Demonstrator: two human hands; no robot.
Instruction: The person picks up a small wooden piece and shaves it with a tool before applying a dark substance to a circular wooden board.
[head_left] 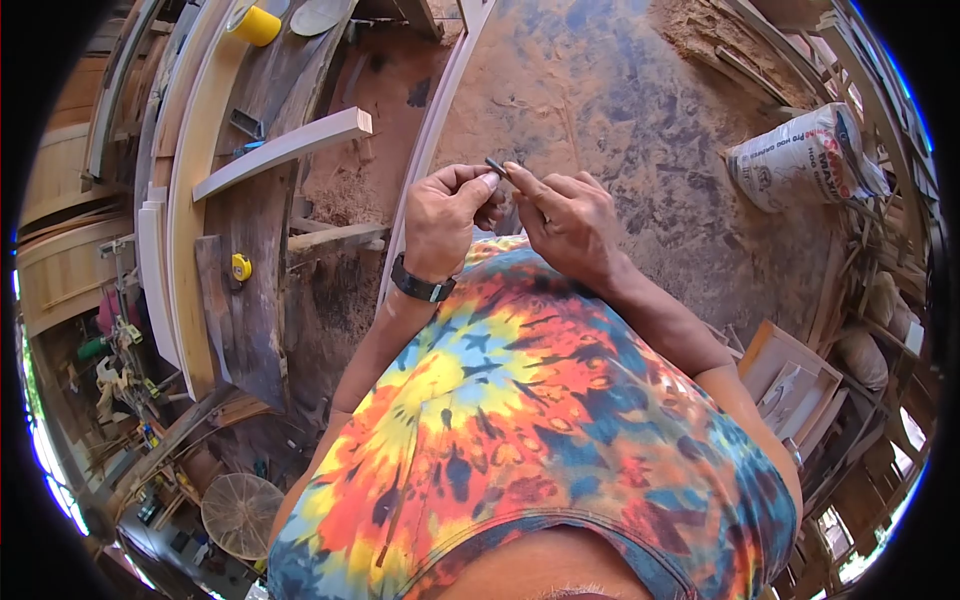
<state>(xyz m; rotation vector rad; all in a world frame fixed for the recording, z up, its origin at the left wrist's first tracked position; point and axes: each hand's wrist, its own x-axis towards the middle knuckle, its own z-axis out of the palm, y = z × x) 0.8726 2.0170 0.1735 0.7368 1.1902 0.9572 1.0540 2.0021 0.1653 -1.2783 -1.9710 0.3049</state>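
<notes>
In front of my chest, both hands meet at a short dark rod (495, 166), perhaps a pencil stub, though its kind is too small to make out. My left hand (440, 222), with a black watch (422, 284) on the wrist, pinches the rod between thumb and forefinger. From the other side, my right hand (568, 220) is closed with its fingertips pressed on the rod. Part of the rod is hidden behind the fingers.
On my left, a wooden bench (262, 200) carries long boards, a curved wooden piece (290, 152), a yellow tape measure (241, 267) and a yellow can (254, 25). A filled white sack (800, 160) lies on the dusty floor at right, near wood scraps and a wooden drawer-like box (790, 375).
</notes>
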